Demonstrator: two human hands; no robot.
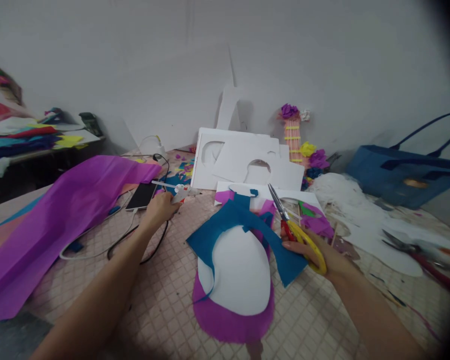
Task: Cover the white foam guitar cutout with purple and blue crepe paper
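Observation:
My left hand is closed on a white glue gun, with a pale glue stick poking out to the left; my fingers partly hide it. In my right hand are yellow-handled scissors, also red near the pivot, their blades pointing up and away. Beside that hand lies a blue paper offcut with a curved cut-out, arching over a rounded white card shape. Whether my right fingers also grip the blue paper, I cannot tell. Under the card, a purple paper piece shows along the lower edge.
A large purple sheet covers the left side, near a phone and loose cables. Cut white boards lean at the back. Pliers and a blue bag are at right. A stick tower with paper flowers stands behind.

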